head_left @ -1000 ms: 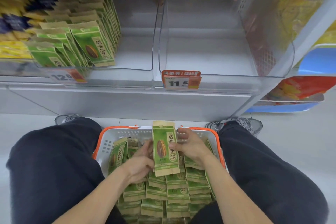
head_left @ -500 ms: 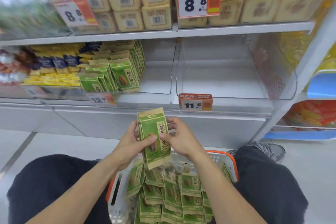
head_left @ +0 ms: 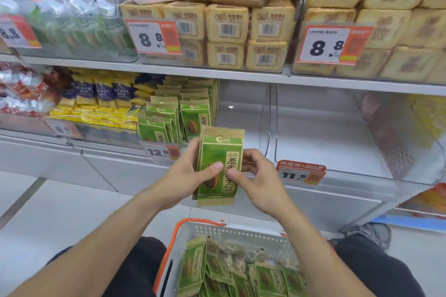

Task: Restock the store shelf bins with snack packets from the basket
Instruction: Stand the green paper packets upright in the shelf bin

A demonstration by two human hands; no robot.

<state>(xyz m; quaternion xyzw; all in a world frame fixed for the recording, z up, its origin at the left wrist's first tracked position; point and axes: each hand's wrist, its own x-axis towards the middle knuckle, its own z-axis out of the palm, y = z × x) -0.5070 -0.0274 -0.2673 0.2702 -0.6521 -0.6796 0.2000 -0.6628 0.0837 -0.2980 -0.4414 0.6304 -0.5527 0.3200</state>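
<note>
**A:** Head view: where is the stock at this moment?

**B:** A small stack of green packets [head_left: 218, 166] is held upright in mid-air, in front of the half-filled clear bin [head_left: 241, 113] of the same packets [head_left: 173, 118] and above the basket [head_left: 231, 234]. The left hand [head_left: 185, 176] grips the stack's left edge with the thumb laid across the front face. The right hand [head_left: 255, 176] pinches the right edge, fingers [head_left: 251, 159] curled behind.

**B:** The basket sits on the floor between the person's knees, with more packets [head_left: 239, 270] lying loose in it.

**A:** Handling properties?

**B:** Judged light. The pouches look paper-faced, flat and fairly stiff, with loose contents inside, so they should bend rather than break. Several together can fan out or slide.

**A:** Recommended hold?

**B:** Clamp both long edges at mid-height, thumbs across the face. Keep the stack squared, then seat it upright on the bin's bare right side.
</note>
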